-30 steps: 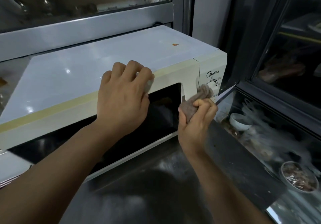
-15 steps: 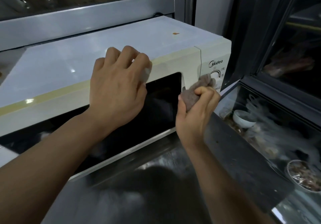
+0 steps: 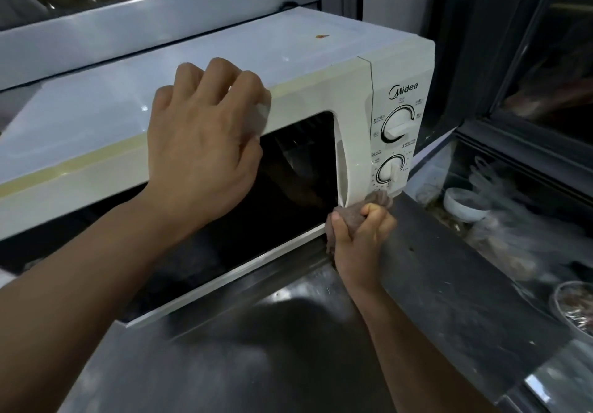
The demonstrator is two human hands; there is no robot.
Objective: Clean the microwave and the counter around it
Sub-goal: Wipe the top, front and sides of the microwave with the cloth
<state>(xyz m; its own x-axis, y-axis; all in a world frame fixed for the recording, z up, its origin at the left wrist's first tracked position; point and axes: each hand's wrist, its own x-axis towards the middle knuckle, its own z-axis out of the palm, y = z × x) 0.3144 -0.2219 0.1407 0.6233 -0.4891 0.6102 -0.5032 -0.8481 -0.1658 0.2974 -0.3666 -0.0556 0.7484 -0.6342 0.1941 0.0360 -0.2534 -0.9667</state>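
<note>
The right hand [image 3: 361, 239] clenches a crumpled brown cloth [image 3: 359, 210] against the boxy white microwave's [image 3: 321, 92] lower front corner. The left hand [image 3: 205, 143], fingers curled, rests on its top edge, holding nothing visible.

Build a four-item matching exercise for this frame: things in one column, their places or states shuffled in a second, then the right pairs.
Things
1. left hand
2. brown cloth
3. orange spot
4. white bowl

Places or states
A. behind glass, right of the microwave
B. on the microwave's top panel, towards the back
C. bunched in the right hand, at the bottom corner of the control panel
D. fingers curled over the door's top edge

Pairs: 1-D, 2-C, 3-B, 4-A
</note>
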